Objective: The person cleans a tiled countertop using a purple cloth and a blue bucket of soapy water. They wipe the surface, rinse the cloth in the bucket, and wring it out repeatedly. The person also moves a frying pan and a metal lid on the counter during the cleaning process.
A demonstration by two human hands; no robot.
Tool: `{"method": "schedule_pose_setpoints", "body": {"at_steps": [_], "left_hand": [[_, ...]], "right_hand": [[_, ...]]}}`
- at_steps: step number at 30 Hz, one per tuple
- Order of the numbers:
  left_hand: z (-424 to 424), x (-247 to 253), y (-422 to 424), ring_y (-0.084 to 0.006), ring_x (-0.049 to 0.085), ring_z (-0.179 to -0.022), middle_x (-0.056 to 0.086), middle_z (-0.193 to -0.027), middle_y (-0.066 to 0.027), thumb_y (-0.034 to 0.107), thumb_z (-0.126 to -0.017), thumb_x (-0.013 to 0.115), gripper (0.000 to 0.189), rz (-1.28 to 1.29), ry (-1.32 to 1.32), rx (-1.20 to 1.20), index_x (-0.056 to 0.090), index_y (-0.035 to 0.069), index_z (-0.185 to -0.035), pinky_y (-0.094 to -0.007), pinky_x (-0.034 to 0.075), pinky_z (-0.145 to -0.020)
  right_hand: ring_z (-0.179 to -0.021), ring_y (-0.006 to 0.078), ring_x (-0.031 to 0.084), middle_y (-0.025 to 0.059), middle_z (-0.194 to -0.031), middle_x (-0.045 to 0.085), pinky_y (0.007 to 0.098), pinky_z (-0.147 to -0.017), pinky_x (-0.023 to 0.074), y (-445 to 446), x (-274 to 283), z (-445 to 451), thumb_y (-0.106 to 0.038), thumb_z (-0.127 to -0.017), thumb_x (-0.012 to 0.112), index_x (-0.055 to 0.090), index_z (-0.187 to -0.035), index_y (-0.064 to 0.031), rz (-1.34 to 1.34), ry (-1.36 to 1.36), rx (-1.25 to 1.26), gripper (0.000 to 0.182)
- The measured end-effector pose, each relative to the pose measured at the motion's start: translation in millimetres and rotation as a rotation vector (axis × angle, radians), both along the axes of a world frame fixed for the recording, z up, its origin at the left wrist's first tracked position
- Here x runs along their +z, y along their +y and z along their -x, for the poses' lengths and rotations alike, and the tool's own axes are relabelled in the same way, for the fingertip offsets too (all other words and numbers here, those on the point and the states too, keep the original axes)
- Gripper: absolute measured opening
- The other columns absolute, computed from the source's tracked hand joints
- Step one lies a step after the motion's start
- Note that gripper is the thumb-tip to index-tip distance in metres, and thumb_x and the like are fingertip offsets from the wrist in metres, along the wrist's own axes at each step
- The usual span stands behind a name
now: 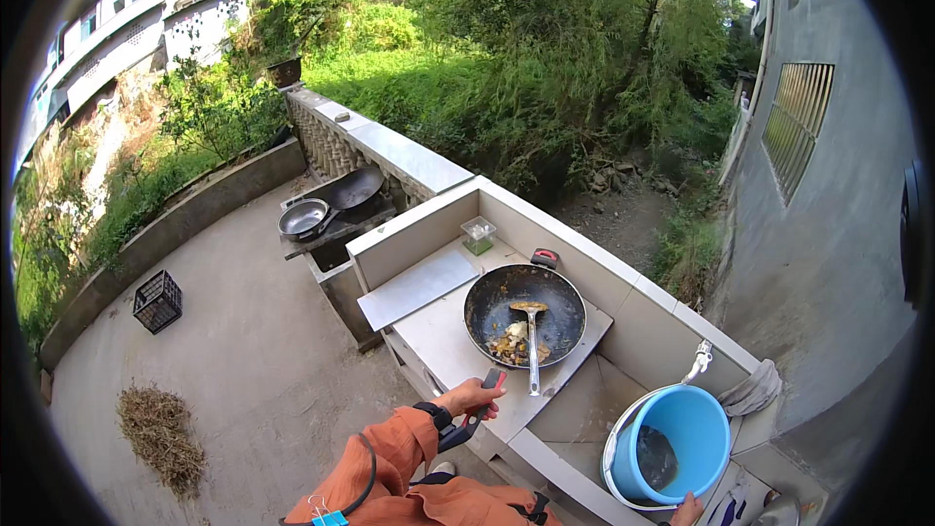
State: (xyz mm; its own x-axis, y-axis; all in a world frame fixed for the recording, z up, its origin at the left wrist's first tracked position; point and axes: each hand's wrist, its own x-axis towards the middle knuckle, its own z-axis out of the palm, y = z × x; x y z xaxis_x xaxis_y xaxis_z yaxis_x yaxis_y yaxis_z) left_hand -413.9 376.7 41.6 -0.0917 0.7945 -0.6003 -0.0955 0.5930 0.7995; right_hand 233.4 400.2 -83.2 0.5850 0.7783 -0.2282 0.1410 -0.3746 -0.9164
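My left hand (471, 398) grips the black and red long handle (494, 380) of a dark wok (562, 329), which sits on a pale counter slab. Food scraps (511, 343) lie in the wok's bottom. A metal spatula (534, 351) rests in it, blade on the scraps' far side and handle over the near rim. At the lower right, my right hand (687, 510) holds the near rim of a light blue bucket (705, 424). That bucket stands inside a white bucket (608, 453) in the sink; its bottom looks dark, perhaps with a little water.
A tap (701, 361) and a grey cloth (752, 389) are by the sink wall. A clear box (478, 234) and a flat panel (420, 288) lie on the counter. Two more pans (303, 218) sit on an outdoor stove. A black crate (158, 301) and dry straw (162, 438) lie on the concrete.
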Motion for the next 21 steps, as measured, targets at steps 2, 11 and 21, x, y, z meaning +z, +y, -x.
{"method": "schedule_pose_setpoints", "body": {"at_steps": [2,11,21], "left_hand": [[-14.3,-13.2,19.8,-0.0179,0.062,-0.058,0.060,-0.072,-0.0070,0.021,-0.092,0.065,0.025,-0.055,-0.422,0.007,0.052,0.000,-0.089,-0.0329,0.056,-0.054],[6.6,-21.1,9.1,-0.0063,0.037,-0.047,0.044,-0.064,0.0018,0.011,-0.097,0.055,0.023,-0.143,-0.775,0.005,0.039,0.010,-0.081,-0.0250,0.035,-0.040],[95.5,95.9,-4.0,-0.0035,0.037,-0.047,0.039,-0.064,0.0047,0.015,-0.097,0.058,0.026,-0.207,-0.689,-0.060,0.036,0.012,-0.085,-0.0216,0.034,-0.039]], "right_hand": [[-0.073,0.0265,0.055,0.0159,-0.085,0.065,0.0427,-0.069,0.0466,6.4,-11.8,-45.3,-0.023,-0.084,0.069,0.064,-0.095,0.0146,0.039,-0.355,0.001,0.039],[-0.106,0.0394,0.058,0.0261,-0.116,0.058,0.0462,-0.092,0.0443,14.3,-25.9,-6.7,-0.013,-0.088,0.053,0.044,-0.125,0.0111,0.022,-0.390,-0.181,0.045],[-0.098,0.0384,0.061,0.0256,-0.111,0.061,0.0456,-0.086,0.0477,7.7,-24.6,34.1,-0.017,-0.093,0.052,0.046,-0.123,0.0113,0.079,-0.335,-0.145,0.042]]}}
